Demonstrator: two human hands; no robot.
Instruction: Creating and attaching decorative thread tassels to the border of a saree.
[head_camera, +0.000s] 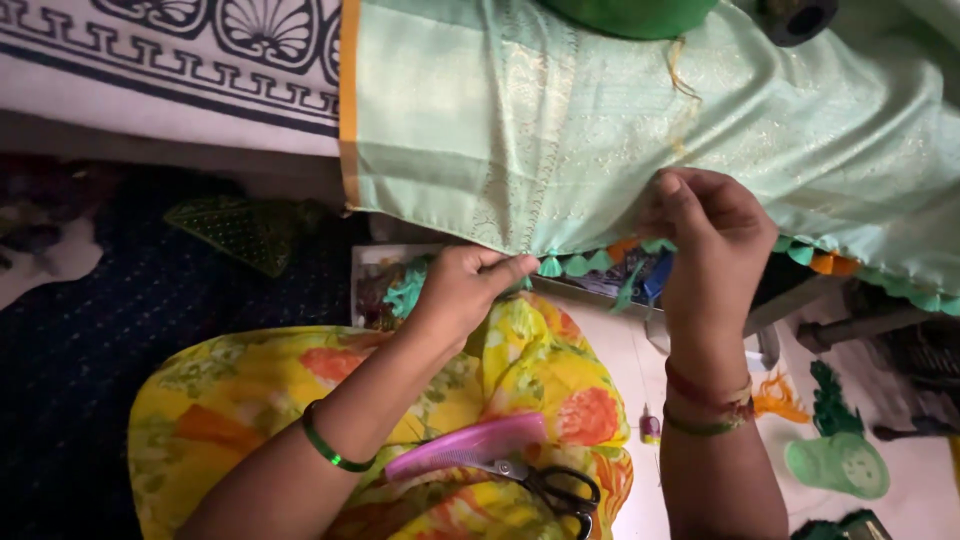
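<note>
The left hand (462, 290) is pinching the lower hem of a pale green sari cloth (600, 130), thumb and forefinger pressed together on the edge right beside a teal tassel (550, 266). The right hand (712, 235) is gripping the same hem further along, its fingers curled tight over the fabric near an orange tassel (622, 248); whether it is also holding a needle or thread between the fingertips is hidden by the knuckles. A row of small tassels is hanging along the hem between and beyond both hands, teal ones mixed with orange. The cloth is lying draped over a raised surface, with an orange border stripe (349, 100) running down its left edge. Beneath the hem a tray of coloured threads (385, 285) is showing. On the person's lap, covered in yellow floral fabric (250, 390), a pink comb (470, 445) is lying just beside black-handled scissors (555, 490). A green bangle (330, 452) is circling the left forearm, red and green bands (708, 405) the right wrist
</note>
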